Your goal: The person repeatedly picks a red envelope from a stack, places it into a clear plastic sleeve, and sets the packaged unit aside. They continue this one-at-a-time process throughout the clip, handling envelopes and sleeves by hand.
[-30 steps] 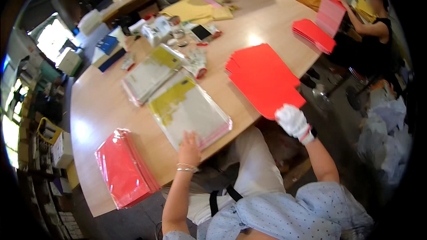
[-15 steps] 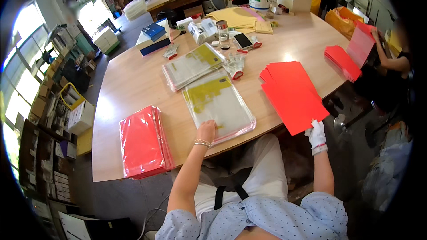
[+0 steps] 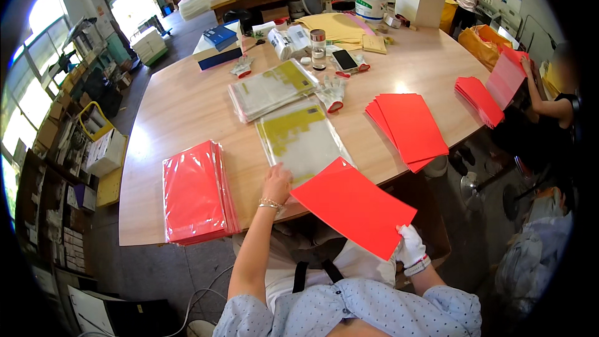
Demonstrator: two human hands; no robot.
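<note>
A single red sheet [image 3: 352, 209] hangs tilted over the table's near edge, its near right corner pinched in my gloved right hand [image 3: 410, 248]. Its far left end overlaps a stack of clear plastic bags [image 3: 309, 143] with yellow-green print. My bare left hand [image 3: 277, 182] is at the near left corner of those bags, fingers bent and closed on the top bag's edge; the fingertips are partly hidden. To the right lies a fanned pile of red sheets [image 3: 412, 125]. On the left sits a stack of red sheets in clear bags [image 3: 196, 193].
A second stack of printed bags [image 3: 271, 90] lies farther back. Around it are work gloves [image 3: 332, 92], a phone [image 3: 344, 60], a glass bottle [image 3: 317, 50] and blue boxes [image 3: 219, 43]. At the right a co-worker's hand [image 3: 526, 65] holds red sheets.
My right hand has drawn one red sheet off the pile and brought it left and toward me, over the bags' near edge. My left hand has shifted slightly left at the bag edge.
</note>
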